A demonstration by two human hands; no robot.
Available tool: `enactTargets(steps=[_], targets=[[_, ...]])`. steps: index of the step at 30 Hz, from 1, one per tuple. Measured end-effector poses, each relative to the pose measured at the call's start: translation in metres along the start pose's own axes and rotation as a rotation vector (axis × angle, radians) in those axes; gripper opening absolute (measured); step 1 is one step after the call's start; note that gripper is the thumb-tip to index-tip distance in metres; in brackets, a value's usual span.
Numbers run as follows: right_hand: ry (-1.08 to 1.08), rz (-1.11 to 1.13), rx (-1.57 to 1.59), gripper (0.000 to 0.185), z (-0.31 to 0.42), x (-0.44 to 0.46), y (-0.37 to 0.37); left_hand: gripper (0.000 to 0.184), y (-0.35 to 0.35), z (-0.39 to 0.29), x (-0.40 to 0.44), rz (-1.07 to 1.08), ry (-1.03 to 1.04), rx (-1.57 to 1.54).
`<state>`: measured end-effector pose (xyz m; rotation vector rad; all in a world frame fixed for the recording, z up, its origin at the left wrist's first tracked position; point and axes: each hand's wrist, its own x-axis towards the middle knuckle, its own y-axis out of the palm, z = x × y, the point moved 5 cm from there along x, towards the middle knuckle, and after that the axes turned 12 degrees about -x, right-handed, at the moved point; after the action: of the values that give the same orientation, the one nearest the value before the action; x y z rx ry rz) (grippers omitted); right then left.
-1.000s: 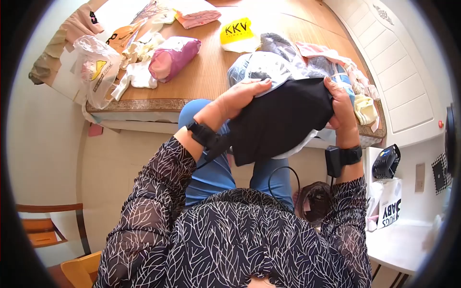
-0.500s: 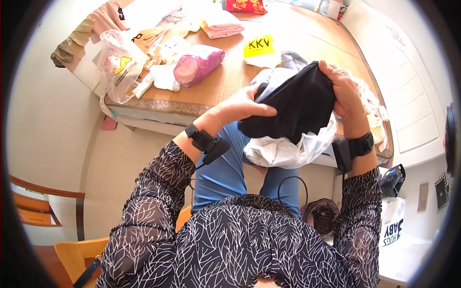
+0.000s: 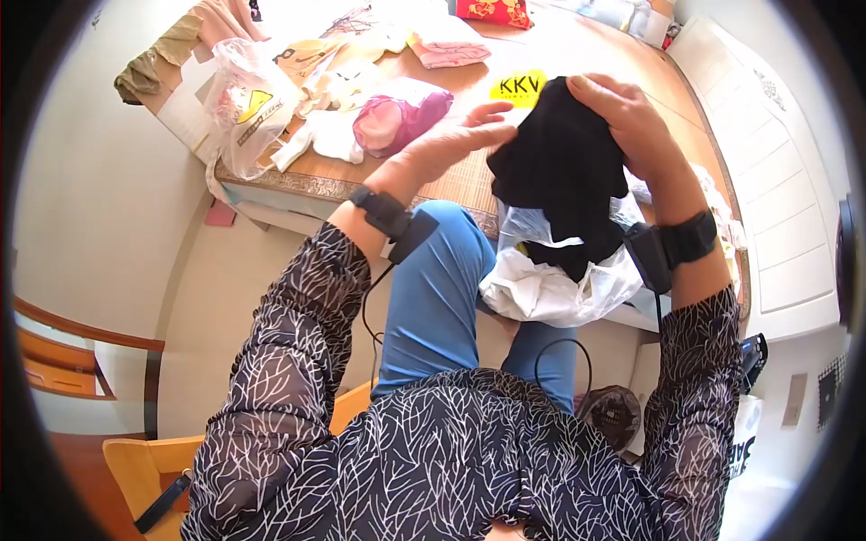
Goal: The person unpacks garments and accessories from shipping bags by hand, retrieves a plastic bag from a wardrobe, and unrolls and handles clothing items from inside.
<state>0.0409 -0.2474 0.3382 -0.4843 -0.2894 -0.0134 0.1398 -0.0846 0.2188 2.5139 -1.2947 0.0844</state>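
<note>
A black cloth garment [image 3: 564, 153] hangs from my right hand [image 3: 631, 117], whose fingers and thumb pinch its top edge. My left hand [image 3: 451, 144] is at the garment's left side, fingers stretched out and apart, holding nothing; I cannot tell whether its fingertips touch the cloth. Below the garment, a white plastic bag [image 3: 550, 293] rests over my right knee at the bed's edge. More black cloth shows in the bag's mouth, and whether it is part of the same garment is unclear.
On the bed's woven mat [image 3: 316, 180] lie a purple-wrapped package [image 3: 410, 117], a yellow KKV bag [image 3: 519, 87], folded pink cloth [image 3: 448, 52] and a red packet [image 3: 494, 13]. A clear plastic bag [image 3: 248, 108] sits at the left corner. A white headboard [image 3: 758, 162] stands on the right.
My left hand has let go of the black garment and opened. My right hand has moved up slightly, and the cloth now hangs down instead of stretching between both hands.
</note>
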Motion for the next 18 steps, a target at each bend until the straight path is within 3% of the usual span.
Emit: enactTargets(steps=[3,5,9,15,16,17,18], targets=[[0.09,0.042,0.222,0.03,0.014,0.01,-0.001,0.069,0.021,0.014,0.008,0.131,-0.001,0.062],[0.043,-0.047,0.264,0.029,0.009,0.019,-0.016,0.052,0.015,0.027,0.006,0.013,-0.179,0.021],[0.082,-0.187,0.27,0.029,-0.024,0.022,-0.052,0.031,-0.025,0.03,-0.004,-0.122,-0.179,-0.207],[0.236,-0.218,0.199,0.034,-0.068,0.017,-0.046,0.031,-0.088,-0.026,-0.011,-0.16,-0.072,-0.473],[0.176,-0.265,0.031,0.036,-0.073,0.018,-0.046,0.032,-0.093,-0.039,-0.01,-0.138,-0.049,-0.5],[0.105,-0.134,-0.069,0.041,-0.073,0.015,-0.041,0.033,-0.097,-0.05,-0.009,-0.116,-0.026,-0.527],[0.175,0.015,-0.101,0.042,-0.076,0.011,-0.032,0.037,-0.096,-0.065,-0.007,-0.133,-0.044,-0.52]])
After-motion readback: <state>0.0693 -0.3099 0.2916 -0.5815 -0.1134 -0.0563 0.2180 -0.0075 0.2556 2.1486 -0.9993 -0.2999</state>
